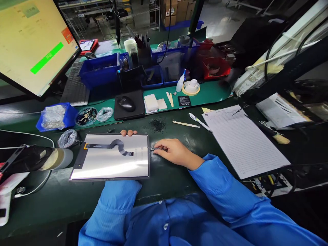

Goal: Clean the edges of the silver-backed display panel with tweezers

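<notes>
A flat display panel with a silvery back faces up in front of me. A black ribbon cable curves across it from the dark strip at its left end. My left hand supports the panel from beneath; only fingertips curl over its far edge, and the rest is hidden. At the panel's right edge, my right hand pinches slim metal tweezers, whose tip meets the frame there. Dark crumbs are scattered on the table just beyond.
A paper sheet and white pen lie right, beside a thin stick. Behind are a mouse, blue bins, a dropper bottle and tape roll. A monitor stands left, above a brush-free side holding a round container.
</notes>
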Action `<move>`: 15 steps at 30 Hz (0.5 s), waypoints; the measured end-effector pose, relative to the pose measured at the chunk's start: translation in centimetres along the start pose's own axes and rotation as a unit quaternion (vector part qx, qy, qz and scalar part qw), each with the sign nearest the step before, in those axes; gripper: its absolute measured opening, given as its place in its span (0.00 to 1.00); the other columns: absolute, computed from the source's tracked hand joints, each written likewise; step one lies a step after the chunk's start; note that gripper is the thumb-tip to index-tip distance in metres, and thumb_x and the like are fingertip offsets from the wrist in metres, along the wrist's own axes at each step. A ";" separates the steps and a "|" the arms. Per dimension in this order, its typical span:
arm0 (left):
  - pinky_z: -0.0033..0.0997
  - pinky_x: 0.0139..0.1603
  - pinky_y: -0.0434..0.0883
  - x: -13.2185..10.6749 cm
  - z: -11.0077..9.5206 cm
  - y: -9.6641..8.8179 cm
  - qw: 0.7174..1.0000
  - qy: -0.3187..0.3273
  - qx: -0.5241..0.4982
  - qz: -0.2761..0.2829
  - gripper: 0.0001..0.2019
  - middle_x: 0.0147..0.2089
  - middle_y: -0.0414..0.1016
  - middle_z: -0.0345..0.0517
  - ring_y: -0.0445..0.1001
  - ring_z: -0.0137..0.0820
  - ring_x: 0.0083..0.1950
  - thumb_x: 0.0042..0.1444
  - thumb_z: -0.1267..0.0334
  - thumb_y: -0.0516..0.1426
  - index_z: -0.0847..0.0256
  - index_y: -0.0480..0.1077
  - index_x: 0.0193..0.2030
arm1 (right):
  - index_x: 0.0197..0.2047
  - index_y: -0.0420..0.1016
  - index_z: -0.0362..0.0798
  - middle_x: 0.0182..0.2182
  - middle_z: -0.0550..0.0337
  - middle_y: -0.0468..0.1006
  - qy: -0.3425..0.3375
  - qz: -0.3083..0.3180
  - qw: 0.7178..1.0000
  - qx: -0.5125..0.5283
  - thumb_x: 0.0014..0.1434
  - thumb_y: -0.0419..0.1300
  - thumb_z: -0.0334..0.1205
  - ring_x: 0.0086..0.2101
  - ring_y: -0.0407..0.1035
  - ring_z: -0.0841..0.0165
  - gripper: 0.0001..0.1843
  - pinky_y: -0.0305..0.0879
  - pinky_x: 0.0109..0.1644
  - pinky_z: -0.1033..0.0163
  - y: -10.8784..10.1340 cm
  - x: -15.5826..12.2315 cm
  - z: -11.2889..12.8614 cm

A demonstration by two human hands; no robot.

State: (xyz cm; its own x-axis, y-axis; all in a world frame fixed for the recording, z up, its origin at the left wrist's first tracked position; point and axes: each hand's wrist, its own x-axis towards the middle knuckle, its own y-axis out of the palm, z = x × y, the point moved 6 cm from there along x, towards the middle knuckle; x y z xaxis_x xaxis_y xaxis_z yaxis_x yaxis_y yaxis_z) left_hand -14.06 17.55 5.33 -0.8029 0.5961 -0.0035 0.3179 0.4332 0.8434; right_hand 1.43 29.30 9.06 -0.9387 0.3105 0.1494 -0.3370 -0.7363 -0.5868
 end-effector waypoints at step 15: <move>0.31 0.52 0.76 1.2 -0.4 -1.1 1.000 0.027 -0.007 -0.005 0.24 0.34 0.68 0.37 0.76 0.30 0.41 0.46 0.42 0.68 0.55 0.65 0.38 | 0.45 0.85 0.49 0.35 0.56 0.86 -0.180 0.096 0.979 0.007 0.72 0.58 0.42 0.33 0.79 0.66 0.13 0.71 0.39 0.63 0.1 -1.2 3.2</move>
State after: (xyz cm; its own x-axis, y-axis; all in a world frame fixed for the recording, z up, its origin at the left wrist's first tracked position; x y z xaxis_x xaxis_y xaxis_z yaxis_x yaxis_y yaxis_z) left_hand -15.54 17.50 4.63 -0.8317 0.5550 0.0172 0.3037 0.4288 0.8508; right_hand 2.25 26.91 11.37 -0.9483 -0.0647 0.3107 -0.1510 -0.7691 -0.6210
